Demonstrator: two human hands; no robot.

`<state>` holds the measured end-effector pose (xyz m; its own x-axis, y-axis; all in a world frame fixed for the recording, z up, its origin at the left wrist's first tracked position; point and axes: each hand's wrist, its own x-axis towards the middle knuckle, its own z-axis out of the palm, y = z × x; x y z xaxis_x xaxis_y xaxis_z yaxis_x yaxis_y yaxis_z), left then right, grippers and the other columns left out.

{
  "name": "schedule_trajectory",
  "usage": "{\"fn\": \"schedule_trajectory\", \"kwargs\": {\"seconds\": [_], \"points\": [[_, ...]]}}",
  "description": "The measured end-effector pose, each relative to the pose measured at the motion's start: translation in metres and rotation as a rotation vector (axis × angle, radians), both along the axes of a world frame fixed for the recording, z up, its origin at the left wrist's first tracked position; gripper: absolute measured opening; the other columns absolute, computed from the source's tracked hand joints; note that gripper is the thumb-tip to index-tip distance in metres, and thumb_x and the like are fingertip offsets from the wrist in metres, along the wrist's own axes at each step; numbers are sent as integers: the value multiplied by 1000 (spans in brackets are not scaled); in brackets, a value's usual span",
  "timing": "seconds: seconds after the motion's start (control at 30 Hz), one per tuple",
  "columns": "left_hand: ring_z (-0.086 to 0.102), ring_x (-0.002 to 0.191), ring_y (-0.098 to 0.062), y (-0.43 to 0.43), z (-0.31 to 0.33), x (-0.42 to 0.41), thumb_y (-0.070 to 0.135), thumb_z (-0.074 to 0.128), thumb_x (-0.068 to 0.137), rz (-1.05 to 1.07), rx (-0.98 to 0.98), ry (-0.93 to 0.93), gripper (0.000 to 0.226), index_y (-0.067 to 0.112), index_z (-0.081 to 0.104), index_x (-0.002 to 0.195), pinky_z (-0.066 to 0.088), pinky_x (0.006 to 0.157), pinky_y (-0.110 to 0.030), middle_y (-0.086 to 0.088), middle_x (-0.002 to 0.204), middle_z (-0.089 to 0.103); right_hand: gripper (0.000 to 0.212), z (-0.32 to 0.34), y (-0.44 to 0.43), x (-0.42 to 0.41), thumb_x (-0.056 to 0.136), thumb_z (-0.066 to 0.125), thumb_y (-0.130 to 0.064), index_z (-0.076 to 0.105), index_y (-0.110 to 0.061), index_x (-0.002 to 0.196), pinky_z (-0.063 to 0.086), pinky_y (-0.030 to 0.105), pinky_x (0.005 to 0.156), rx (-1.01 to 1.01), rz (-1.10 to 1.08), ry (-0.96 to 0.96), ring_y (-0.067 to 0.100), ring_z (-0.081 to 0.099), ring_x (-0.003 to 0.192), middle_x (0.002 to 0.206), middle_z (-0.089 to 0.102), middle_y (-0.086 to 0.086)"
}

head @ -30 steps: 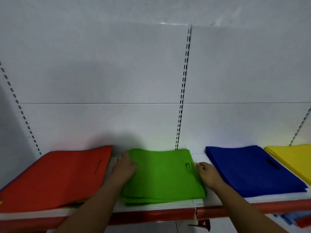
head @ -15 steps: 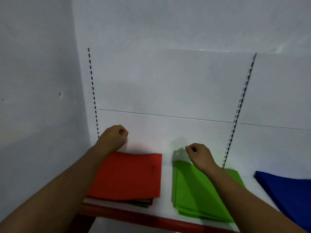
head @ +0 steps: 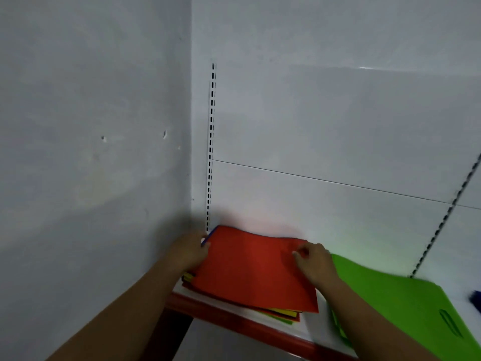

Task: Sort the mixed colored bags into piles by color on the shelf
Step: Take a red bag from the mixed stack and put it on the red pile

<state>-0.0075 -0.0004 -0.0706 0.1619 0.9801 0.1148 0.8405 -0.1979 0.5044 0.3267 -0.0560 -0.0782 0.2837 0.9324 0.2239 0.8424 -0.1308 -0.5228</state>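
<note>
A mixed stack of bags sits at the shelf's left end, topped by a red bag point(head: 252, 269); yellow and green edges point(head: 283, 315) peek out under its front. My left hand point(head: 191, 250) grips the red bag's left edge near the back corner. My right hand point(head: 313, 261) pinches its right edge, and the bag's back part bows upward. To the right lies the green pile point(head: 390, 306), partly crossed by my right forearm. A sliver of the blue pile point(head: 476, 298) shows at the far right edge.
The white shelf has a red front lip point(head: 234, 320). A grey side wall point(head: 91, 165) closes off the left, right next to the stack. White back panels with slotted uprights point(head: 211, 152) rise behind the bags.
The view has swung further left. Both hands came down from fists above the piles onto the red bag, left on its left edge and right on its right edge, lifting it slightly.
</note>
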Motion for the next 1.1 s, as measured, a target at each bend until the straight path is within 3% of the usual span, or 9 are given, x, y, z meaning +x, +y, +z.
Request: {"fn": "schedule_trajectory", "kwargs": {"seconds": [0.07, 0.2, 0.37, 0.53, 0.63, 0.73, 0.87, 0.97, 1.1], "points": [[61, 111, -23, 0, -14, 2, 40, 53, 97, -15, -10, 127, 38, 23, 61, 130, 49, 93, -32, -7, 126, 62, 37, -9, -4, 2, 86, 68, -44, 69, -24, 118, 47, 37, 94, -50, -61, -15, 31, 60, 107, 112, 64, 12], [60, 107, -22, 1, -37, 4, 45, 50, 97, -37, -1, 212, 38, 24, 58, 128, 51, 93, -35, -10, 124, 58, 53, -22, -10, 3, 87, 70, -38, 57, -15, 133, 48, 37, 93, -82, -95, 129, 30, 59, 112, 123, 61, 15], [60, 101, -19, 1, -43, 11, 45, 48, 97, -27, 20, 151, 36, 26, 58, 125, 52, 90, -36, -6, 120, 59, 29, -24, -13, -5, 90, 69, -29, 61, -12, 112, 50, 33, 77, -41, -114, 332, 22, 65, 88, 99, 65, 4], [62, 109, -17, 2, -41, 21, 42, 52, 97, -49, -43, -54, 40, 26, 56, 133, 52, 93, -36, 1, 125, 64, 7, -23, -14, -5, 88, 70, -20, 68, -13, 89, 52, 33, 69, 40, -159, 382, 18, 66, 73, 85, 71, 6], [62, 109, -13, 6, -38, 24, 35, 58, 95, -2, -61, -255, 34, 24, 62, 127, 52, 97, -36, 2, 125, 66, 9, -25, -17, -2, 89, 70, -18, 67, -15, 97, 48, 26, 60, 59, -160, 437, 13, 65, 68, 82, 69, 2], [62, 102, -14, 12, -38, 24, 25, 62, 95, 76, -107, -492, 26, 19, 65, 120, 53, 91, -35, -3, 120, 67, 22, -29, -19, 4, 89, 72, -18, 66, -18, 110, 57, 31, 62, 95, -130, 514, 17, 72, 64, 81, 73, 2], [64, 99, -22, 15, -39, 20, 20, 74, 89, 112, -275, -734, 44, 15, 58, 130, 56, 85, -38, -8, 120, 62, 18, -26, -25, 2, 91, 71, -17, 67, -21, 108, 58, 31, 60, 133, -67, 560, 15, 73, 64, 80, 75, 4], [67, 99, -24, 18, -41, 20, 21, 79, 85, 99, -304, -732, 53, 10, 57, 132, 57, 88, -41, -9, 117, 65, 8, -22, -29, 0, 91, 71, -19, 72, -17, 99, 55, 24, 60, 126, -28, 546, 10, 73, 66, 83, 76, 2], [70, 90, -17, 16, -39, 25, 21, 68, 94, 15, -255, -638, 25, 15, 69, 118, 58, 82, -37, 0, 101, 71, 19, -21, -31, 1, 96, 65, -27, 75, -13, 88, 60, 37, 70, 108, -33, 575, 17, 74, 70, 79, 77, 3]]}}
